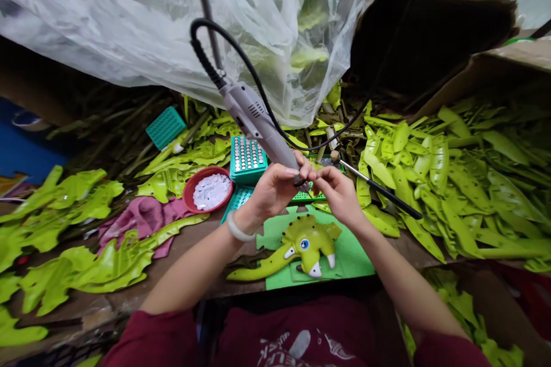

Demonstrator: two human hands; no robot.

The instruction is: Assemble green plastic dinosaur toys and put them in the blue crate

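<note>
My left hand (275, 189) is wrapped round the lower end of a grey electric screwdriver (258, 123) that hangs tilted from a black cable (224, 46). My right hand (338, 192) is pinched at the tool's tip; what its fingers hold is too small to make out. Just below the hands lies a lime-green toy dinosaur head (307, 241) with a blue eye and white horns, resting on a green mat (353, 258). A teal tray of screws (247, 157) stands just left of the hands.
A red bowl of white pieces (209, 190) and a pink cloth (144, 218) lie at left. Green plastic shells are heaped at right (451, 183) and left (77, 229). A clear plastic bag (172, 28) hangs behind. A black rod (379, 186) lies right of the hands.
</note>
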